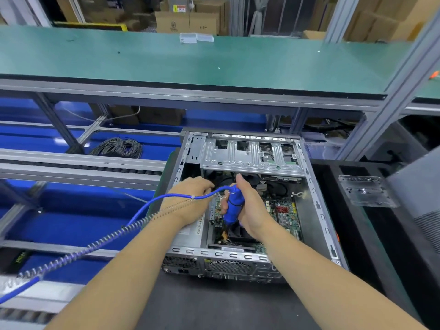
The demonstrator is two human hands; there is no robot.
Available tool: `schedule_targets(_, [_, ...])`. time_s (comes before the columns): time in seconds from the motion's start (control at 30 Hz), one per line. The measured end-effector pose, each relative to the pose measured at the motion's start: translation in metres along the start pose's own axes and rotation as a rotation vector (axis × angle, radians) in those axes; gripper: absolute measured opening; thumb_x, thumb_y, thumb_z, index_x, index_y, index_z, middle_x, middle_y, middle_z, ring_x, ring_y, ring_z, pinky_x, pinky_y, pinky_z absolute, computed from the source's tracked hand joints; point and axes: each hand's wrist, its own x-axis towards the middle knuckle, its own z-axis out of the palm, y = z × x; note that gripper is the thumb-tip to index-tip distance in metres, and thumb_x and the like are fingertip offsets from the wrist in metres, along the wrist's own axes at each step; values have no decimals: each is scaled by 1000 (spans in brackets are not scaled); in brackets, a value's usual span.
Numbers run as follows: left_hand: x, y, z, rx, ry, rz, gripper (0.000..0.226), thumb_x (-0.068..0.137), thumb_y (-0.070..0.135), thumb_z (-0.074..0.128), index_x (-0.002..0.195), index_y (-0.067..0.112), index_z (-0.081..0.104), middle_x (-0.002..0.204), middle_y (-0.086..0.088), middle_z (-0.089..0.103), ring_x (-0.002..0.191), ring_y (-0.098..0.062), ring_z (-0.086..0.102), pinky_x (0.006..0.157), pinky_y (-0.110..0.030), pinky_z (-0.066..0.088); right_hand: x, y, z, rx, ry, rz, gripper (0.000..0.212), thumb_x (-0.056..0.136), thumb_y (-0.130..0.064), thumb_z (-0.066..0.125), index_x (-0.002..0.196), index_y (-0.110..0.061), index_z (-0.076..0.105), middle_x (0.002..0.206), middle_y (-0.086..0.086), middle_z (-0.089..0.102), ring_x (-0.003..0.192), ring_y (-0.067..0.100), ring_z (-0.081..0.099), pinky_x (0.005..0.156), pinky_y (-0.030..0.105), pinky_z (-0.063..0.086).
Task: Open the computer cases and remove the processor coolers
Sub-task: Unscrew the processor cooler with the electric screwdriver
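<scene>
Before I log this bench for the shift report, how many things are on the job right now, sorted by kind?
Open computer cases: 1
Blue electric screwdrivers, gripped by the right hand: 1
Black cooler fans: 1
Grey cable coils: 1
Loose metal plates: 1
Total: 5
The left hand rests inside the case.

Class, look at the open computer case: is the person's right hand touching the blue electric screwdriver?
Touching. The head view shows the right hand with its fingers and thumb wrapped round the body of the blue electric screwdriver, held upright above the cooler fan.
</scene>
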Motion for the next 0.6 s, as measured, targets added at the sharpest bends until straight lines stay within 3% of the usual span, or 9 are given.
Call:
schedule_targets(0.1, [-1, 3, 5, 165, 5, -49, 27, 99, 38, 37, 81, 26, 52, 83, 3, 64, 78, -23, 58, 70, -37, 52, 2, 2, -1, -9, -1, 4, 65, 72, -81, 59, 62, -17, 63, 64, 11, 60, 60, 25, 54, 69, 38, 47])
schedule_targets(0.33, [1, 0, 10, 160, 32, -43, 33, 99, 42, 40, 72, 26, 47, 71, 7, 59, 65, -15, 54, 57, -31, 40, 0, 1, 1, -47, -5, -5, 58, 79, -75, 57, 63, -20, 63, 65, 9, 60, 61, 24, 53, 76, 44, 43])
schedule_targets(0.5, [-2, 0, 5, 216, 37, 92, 20, 96, 35, 45, 90, 24, 61, 85, 3, 65, 84, -23, 60, 69, -34, 40, -4, 1, 9, -236, -82, -39, 47, 85, -64, 51, 64, -24, 62, 64, 9, 60, 61, 24, 52, 69, 35, 45])
schedule_targets(0.6, [-4, 2, 2, 182, 2, 108, 11, 95, 34, 46, 89, 29, 54, 90, 5, 63, 91, -22, 56, 73, -33, 37, -5, 1, 10, -241, -101, -53, 48, 85, -64, 52, 67, -21, 63, 64, 10, 59, 61, 25, 51, 64, 32, 46])
